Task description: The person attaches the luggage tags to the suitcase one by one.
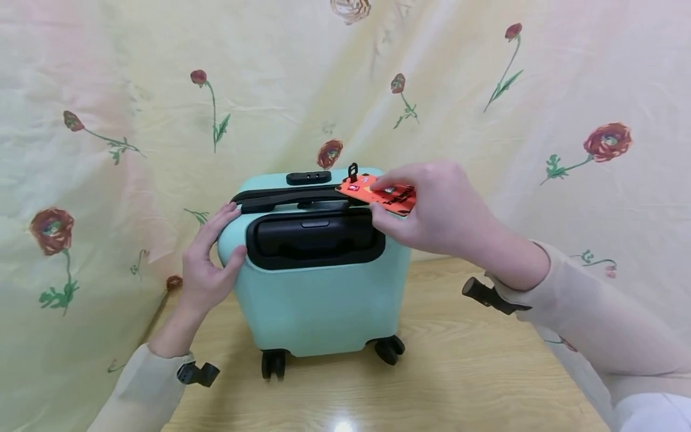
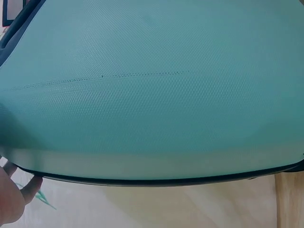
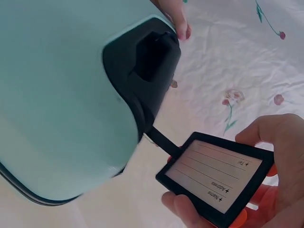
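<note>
A mint-green suitcase [image 1: 324,306] stands upright with its black top handle [image 1: 297,197] and a dark recessed panel towards me. My left hand [image 1: 207,264] rests on its left upper corner, fingers along the top edge and thumb on the front. With my right hand [image 1: 439,207] I pinch an orange luggage tag [image 1: 396,198] above the right upper corner. The right wrist view shows the tag's black-framed back with Name, Address and Tel lines. From the tag a black strap [image 3: 164,141] runs to the suitcase's handle.
Black wheels [image 1: 388,350] carry the suitcase on a wood-grain floor [image 1: 469,372]. Behind and to the left hangs a pale cloth [image 1: 270,90] printed with red flowers. A black combination lock [image 1: 309,178] sits behind the handle.
</note>
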Motion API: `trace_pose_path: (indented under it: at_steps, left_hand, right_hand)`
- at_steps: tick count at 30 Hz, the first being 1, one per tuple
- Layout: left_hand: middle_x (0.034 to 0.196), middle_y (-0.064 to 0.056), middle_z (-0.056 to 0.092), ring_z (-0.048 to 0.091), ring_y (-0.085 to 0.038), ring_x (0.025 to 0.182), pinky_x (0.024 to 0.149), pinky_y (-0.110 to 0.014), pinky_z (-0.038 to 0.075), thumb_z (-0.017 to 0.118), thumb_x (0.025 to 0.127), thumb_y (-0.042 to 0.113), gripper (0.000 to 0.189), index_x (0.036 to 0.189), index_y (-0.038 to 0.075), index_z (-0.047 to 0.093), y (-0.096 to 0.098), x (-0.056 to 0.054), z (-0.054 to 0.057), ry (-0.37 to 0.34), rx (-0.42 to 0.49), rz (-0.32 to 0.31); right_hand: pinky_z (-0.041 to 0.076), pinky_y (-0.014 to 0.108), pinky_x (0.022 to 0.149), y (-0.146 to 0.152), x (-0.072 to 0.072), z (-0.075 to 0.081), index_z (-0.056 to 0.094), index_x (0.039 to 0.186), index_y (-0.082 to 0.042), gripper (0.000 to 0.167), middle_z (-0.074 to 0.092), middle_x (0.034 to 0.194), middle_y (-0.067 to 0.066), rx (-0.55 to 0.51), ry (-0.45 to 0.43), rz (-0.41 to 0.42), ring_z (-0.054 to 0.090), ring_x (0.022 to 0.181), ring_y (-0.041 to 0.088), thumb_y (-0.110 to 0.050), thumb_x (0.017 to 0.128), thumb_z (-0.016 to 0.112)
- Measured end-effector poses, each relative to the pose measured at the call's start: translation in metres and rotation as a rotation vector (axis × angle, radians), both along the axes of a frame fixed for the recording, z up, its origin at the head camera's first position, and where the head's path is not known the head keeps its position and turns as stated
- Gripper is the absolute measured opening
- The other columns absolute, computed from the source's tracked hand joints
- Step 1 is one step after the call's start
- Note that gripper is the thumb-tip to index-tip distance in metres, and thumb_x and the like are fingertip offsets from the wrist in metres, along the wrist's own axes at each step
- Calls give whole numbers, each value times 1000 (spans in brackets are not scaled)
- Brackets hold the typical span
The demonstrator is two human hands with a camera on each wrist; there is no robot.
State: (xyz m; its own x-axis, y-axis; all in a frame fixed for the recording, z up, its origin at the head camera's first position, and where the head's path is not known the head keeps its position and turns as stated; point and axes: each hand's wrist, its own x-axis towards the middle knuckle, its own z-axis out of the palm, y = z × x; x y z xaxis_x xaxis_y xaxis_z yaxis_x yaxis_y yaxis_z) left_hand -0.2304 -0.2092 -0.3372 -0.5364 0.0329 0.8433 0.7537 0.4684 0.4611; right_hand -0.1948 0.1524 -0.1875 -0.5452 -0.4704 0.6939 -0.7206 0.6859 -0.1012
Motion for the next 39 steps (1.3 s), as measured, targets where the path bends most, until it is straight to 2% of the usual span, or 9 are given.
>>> trace_pose_path:
  at_steps: [4,8,10,16,23,26,30,34,39]
  left_hand:
    - [152,-12,64,55,-9,146,117,-16,43,74,92,16,50,141,8,68,0,0,4,4,-18,12]
    - [142,-16,69,59,-2,134,112,-16,44,74,90,13,44,133,4,71,-4,0,21,-24,-56,21]
    - [134,-17,73,60,-2,126,107,-21,45,73,93,14,37,128,3,73,-6,-1,38,-74,-100,49]
    - [119,-18,78,70,-30,112,101,-50,51,65,105,23,26,122,6,77,-5,-16,104,-297,-341,87]
    - [112,-10,81,74,-27,102,85,-37,59,65,106,22,22,118,15,82,8,-42,154,-447,-682,47]
    - [108,-9,81,74,-26,98,81,-35,57,67,105,20,20,117,16,82,16,-55,162,-499,-793,-14]
    - [93,-5,80,69,-21,89,76,-29,53,71,103,19,18,116,16,83,20,-71,165,-554,-840,-95]
    - [86,-4,76,61,-21,82,74,-29,48,73,102,21,18,116,17,84,21,-77,167,-628,-857,-115]
    - [100,-5,81,65,-19,89,81,-28,52,72,102,16,17,113,15,85,25,-78,172,-651,-885,-160]
  right_hand:
    - [39,30,52,-4,4,7,85,97,-15,19,78,80,-1,39,-40,-55,53,56,12,-26,88,73]
    - [38,32,52,-13,3,10,85,98,-14,22,72,72,-2,68,-71,-60,53,56,14,-29,89,71]
    - [36,32,51,-17,2,11,84,99,-13,24,68,66,-2,80,-84,-57,50,53,15,-30,90,70]
    - [35,33,51,-26,-3,13,84,102,-12,27,61,59,-2,95,-107,-51,48,51,16,-32,92,69]
    - [37,31,50,-31,-6,11,84,104,-12,29,65,64,-2,101,-129,-50,51,53,16,-34,92,69]
    - [38,31,51,-32,-7,7,84,105,-11,29,68,68,-1,90,-125,-31,51,54,15,-33,91,70]
    - [39,30,51,-34,-8,2,83,103,-10,28,68,70,-1,92,-88,-18,51,55,15,-33,91,72]
    - [40,30,52,-36,-8,-5,81,103,-10,28,68,74,-1,99,-45,-7,53,58,14,-33,91,72]
    - [44,31,56,-35,-6,-11,79,104,-8,28,69,85,1,105,-49,10,56,66,15,-32,91,72]
